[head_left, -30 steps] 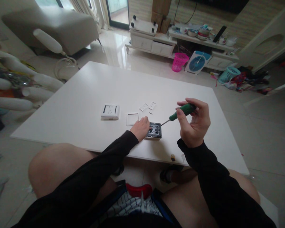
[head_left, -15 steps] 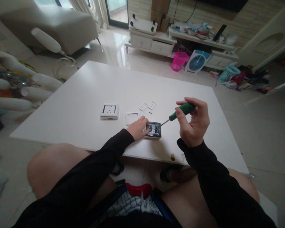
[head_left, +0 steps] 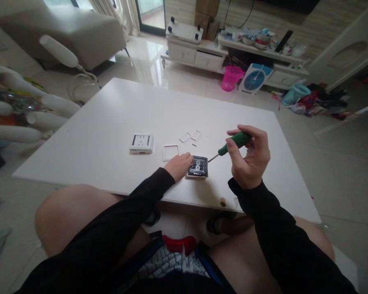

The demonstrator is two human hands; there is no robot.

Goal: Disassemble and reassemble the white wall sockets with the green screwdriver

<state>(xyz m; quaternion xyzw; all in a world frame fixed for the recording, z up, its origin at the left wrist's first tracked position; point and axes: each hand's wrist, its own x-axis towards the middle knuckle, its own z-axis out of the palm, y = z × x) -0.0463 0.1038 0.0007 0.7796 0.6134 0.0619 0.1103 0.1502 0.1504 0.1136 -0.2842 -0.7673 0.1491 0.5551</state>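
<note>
The left hand (head_left: 179,166) lies flat-fingered on the near-left edge of the dark socket module (head_left: 198,167), pinning it to the white table (head_left: 116,118) so it cannot slide under the tool. The right hand (head_left: 250,157) is curled around the green-handled screwdriver (head_left: 233,144), its thin shaft slanting down-left, the tip at the module's right upper corner. Just beyond the left hand lie a white square frame (head_left: 170,152) and two small white plates (head_left: 190,136); farther left sits a whole white socket (head_left: 141,143).
</note>
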